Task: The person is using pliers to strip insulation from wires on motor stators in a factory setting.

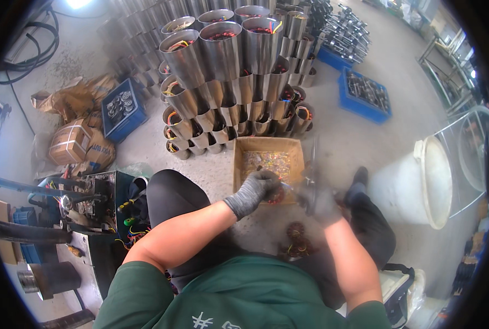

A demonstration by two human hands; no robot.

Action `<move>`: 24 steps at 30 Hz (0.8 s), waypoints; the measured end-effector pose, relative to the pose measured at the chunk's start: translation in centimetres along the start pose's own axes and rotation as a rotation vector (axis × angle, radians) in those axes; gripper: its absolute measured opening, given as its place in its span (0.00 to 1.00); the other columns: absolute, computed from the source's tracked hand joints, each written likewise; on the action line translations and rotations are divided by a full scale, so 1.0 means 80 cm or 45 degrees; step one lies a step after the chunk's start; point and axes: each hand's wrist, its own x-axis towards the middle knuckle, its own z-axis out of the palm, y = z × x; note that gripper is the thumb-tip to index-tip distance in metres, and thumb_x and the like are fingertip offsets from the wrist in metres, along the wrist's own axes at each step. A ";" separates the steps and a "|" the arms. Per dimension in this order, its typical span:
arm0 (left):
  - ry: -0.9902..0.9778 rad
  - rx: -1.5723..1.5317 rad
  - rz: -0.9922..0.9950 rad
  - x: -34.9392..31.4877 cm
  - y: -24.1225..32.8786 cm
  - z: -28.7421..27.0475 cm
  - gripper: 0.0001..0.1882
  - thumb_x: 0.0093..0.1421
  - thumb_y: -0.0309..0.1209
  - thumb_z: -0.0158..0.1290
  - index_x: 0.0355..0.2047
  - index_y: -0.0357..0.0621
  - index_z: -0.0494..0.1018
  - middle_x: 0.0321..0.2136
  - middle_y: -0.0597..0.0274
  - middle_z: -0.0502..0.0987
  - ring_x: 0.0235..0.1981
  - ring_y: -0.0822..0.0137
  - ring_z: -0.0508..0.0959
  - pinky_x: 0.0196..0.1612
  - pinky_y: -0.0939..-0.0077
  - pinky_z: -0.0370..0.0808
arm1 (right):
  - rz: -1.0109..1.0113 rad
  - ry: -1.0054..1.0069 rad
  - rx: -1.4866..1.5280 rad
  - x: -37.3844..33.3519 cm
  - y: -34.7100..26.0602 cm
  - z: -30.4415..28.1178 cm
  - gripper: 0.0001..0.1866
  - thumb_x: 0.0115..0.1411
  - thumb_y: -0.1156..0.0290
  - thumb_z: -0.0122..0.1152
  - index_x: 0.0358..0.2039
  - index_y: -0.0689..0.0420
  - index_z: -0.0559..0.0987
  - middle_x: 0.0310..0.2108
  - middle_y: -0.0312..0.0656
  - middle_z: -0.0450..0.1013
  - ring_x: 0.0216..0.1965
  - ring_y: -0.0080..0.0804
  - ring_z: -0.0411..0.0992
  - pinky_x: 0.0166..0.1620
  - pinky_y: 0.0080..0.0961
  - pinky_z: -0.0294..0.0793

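Left hand (257, 188) gloved over open brown cardboard box (239, 164), blue crates (365, 107) beyond

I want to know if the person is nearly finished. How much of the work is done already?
Looks done: a big stack of metal cylinders with coloured wires inside. In hand: the gloved left hand grips a copper-wound coil over the cardboard box; the blurred right hand works a tool. Left: another wound coil waits on the floor. How many remain, I can't tell.

A big stack of shiny metal cylinders (228, 77) with coloured wires inside fills the floor ahead. Blue crates (363, 96) of metal parts sit to its right and another blue crate (122, 109) to its left, beside crumpled brown sacks (74, 140). A white bucket (420, 183) lies tipped at right.
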 end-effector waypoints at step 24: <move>0.057 0.355 0.014 0.010 -0.009 0.002 0.11 0.67 0.32 0.48 0.43 0.36 0.73 0.30 0.58 0.80 0.26 0.70 0.81 0.29 0.76 0.80 | 0.128 -0.452 -0.130 -0.010 0.041 -0.016 0.22 0.62 0.58 0.62 0.51 0.57 0.73 0.29 0.31 0.72 0.27 0.15 0.67 0.31 0.15 0.69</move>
